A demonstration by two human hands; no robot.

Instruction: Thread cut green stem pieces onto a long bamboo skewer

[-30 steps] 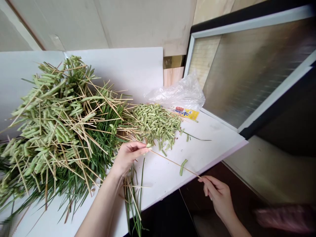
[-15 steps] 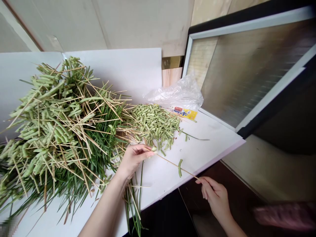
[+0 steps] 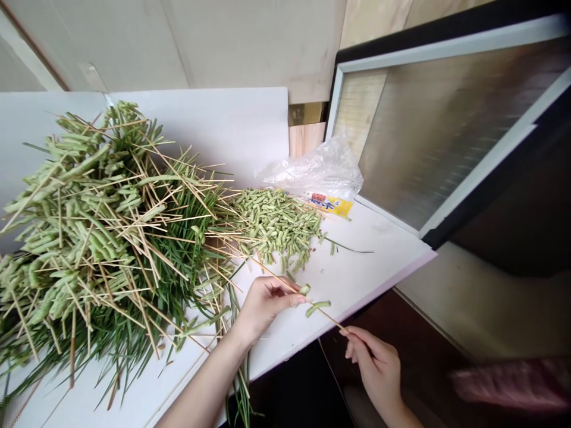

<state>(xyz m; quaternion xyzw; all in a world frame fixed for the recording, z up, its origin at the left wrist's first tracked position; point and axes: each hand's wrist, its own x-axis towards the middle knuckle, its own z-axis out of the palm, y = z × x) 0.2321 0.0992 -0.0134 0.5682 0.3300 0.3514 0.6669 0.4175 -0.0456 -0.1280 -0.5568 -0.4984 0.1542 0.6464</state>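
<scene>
A thin wooden skewer (image 3: 330, 319) runs slantwise between my hands, over the front of the table. My right hand (image 3: 377, 368) pinches its lower right end. Farther up the stick, my left hand (image 3: 272, 306) is closed around it, with a short green bean piece (image 3: 304, 289) at the fingertips. Another bean piece (image 3: 318, 308) sits threaded crosswise on the skewer just beyond those fingertips. Behind my left hand lies a heap of cut bean pieces (image 3: 276, 229). A large pile of skewered beans (image 3: 89, 226) rises to the left, its sticks poking out every way.
Long green leaves (image 3: 178, 244) lie under and among the skewers, some hanging over the table's front edge. A clear plastic bag (image 3: 316, 172) with a yellow label rests at the back. The white table (image 3: 379, 238) ends near a framed glass panel (image 3: 446, 131) at right.
My left hand has moved right and down along the skewer with its bean piece, closer to the threaded one. My right hand has shifted slightly left. The threaded piece has turned more level.
</scene>
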